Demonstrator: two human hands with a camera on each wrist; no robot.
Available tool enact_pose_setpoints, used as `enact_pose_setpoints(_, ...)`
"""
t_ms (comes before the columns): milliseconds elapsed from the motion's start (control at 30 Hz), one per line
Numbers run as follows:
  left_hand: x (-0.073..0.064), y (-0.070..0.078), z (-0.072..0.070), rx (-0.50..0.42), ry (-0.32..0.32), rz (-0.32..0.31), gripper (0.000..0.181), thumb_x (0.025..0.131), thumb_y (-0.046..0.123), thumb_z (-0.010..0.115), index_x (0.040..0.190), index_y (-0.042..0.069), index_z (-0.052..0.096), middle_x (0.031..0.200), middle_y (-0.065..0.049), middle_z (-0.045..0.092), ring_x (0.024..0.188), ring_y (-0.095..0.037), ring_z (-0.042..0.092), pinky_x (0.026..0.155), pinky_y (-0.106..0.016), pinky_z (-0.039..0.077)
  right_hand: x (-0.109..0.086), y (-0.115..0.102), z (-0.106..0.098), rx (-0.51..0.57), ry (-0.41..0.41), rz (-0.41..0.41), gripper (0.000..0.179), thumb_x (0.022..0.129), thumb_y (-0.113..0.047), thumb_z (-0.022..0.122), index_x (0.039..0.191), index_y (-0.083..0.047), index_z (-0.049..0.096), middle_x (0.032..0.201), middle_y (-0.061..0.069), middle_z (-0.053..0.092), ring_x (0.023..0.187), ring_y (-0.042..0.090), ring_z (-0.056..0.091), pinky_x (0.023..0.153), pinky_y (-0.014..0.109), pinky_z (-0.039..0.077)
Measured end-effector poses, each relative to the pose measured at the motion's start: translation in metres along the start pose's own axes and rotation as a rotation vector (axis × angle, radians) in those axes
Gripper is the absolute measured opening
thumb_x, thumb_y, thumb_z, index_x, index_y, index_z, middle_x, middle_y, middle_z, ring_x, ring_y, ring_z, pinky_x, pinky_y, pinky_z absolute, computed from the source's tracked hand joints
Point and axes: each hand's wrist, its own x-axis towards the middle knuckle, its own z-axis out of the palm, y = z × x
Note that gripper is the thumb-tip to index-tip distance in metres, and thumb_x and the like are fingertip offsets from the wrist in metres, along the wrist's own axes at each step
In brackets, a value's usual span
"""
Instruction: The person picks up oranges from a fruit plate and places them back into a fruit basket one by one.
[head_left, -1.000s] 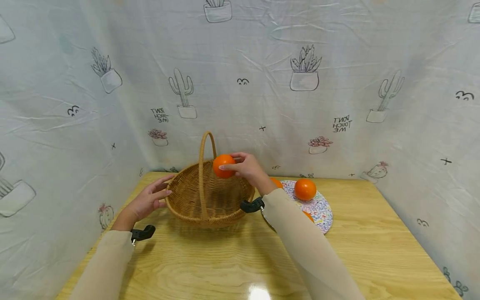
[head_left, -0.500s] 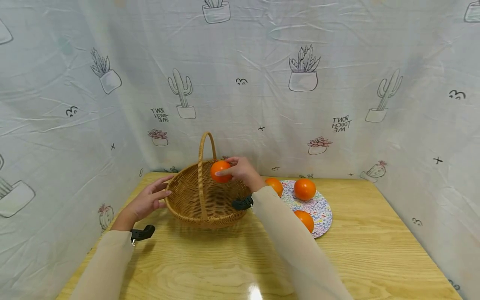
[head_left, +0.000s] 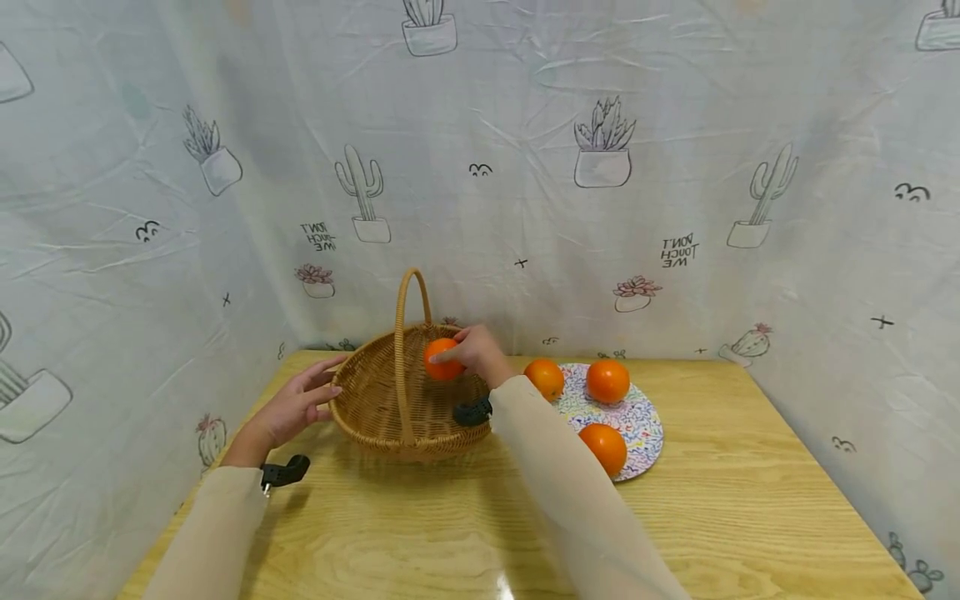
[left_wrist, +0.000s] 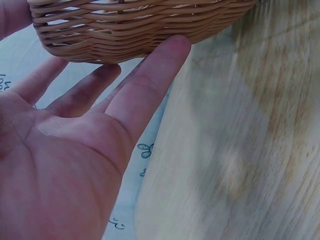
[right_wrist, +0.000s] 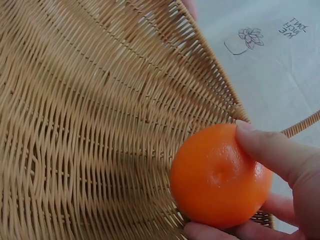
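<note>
A wicker basket with an arched handle stands at the table's left, its hollow facing me. My right hand pinches an orange between thumb and fingers, inside the basket to the right of the handle. In the right wrist view this orange is close to the woven wall; whether they touch I cannot tell. My left hand touches the basket's left side. From the left wrist view, its extended fingers lie against the outer weave.
Right of the basket lies a round patterned plate. It carries three oranges: one at its left, an orange at the back and a front orange. A cactus-print cloth hangs behind the wooden table.
My right hand has lowered the orange deeper into the basket. The right forearm has shifted left, uncovering more of the plate and its oranges. My left hand stays at the basket's side.
</note>
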Motion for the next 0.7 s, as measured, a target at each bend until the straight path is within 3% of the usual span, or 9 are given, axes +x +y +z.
enact_pose_setpoints(200,0.0012,-0.0052,-0.0008,0.006,-0.014,0.005,0.07,0.108,0.014,0.051,0.166,0.012,0.012,0.164,-0.031,0.016,0.121,-0.008,0.062,0.092,-0.037,0.06,0.0054,0.0039,0.0077,-0.109,0.019,0.07,0.071,0.078,-0.021,0.092,0.135,0.005,0.058,0.136,0.022,0.059,0.109,0.04,0.068,0.091,0.053,0.06)
enact_pose_setpoints(400,0.0006,-0.0029,-0.003,0.021,-0.02,0.015,0.069,0.109,0.015,0.051,0.166,0.013,0.013,0.163,-0.031,0.017,0.121,-0.009,0.062,0.092,-0.036,0.06,0.0074,0.0038,0.0096,-0.195,-0.006,0.068,0.067,0.082,-0.024,0.089,0.135,0.005,0.06,0.138,0.02,0.061,0.102,0.041,0.072,0.091,0.051,0.06)
enact_pose_setpoints(633,0.0031,-0.0042,-0.0044,-0.001,-0.031,0.029,0.069,0.109,0.013,0.05,0.166,0.012,0.012,0.161,-0.032,0.018,0.12,-0.012,0.064,0.09,-0.036,0.061,0.0042,-0.0012,0.0069,-0.184,-0.044,0.026,0.077,0.081,-0.028,0.09,0.144,0.0,0.056,0.146,0.015,0.057,0.11,0.032,0.068,0.094,0.048,0.059)
enact_pose_setpoints(700,0.0033,-0.0046,-0.0051,-0.005,-0.028,0.036,0.069,0.109,0.013,0.05,0.166,0.012,0.013,0.161,-0.032,0.018,0.12,-0.012,0.064,0.09,-0.036,0.061,0.0014,-0.0048,0.0053,-0.176,-0.065,0.015,0.077,0.081,-0.028,0.089,0.145,-0.002,0.055,0.147,0.014,0.057,0.101,0.026,0.066,0.093,0.046,0.058)
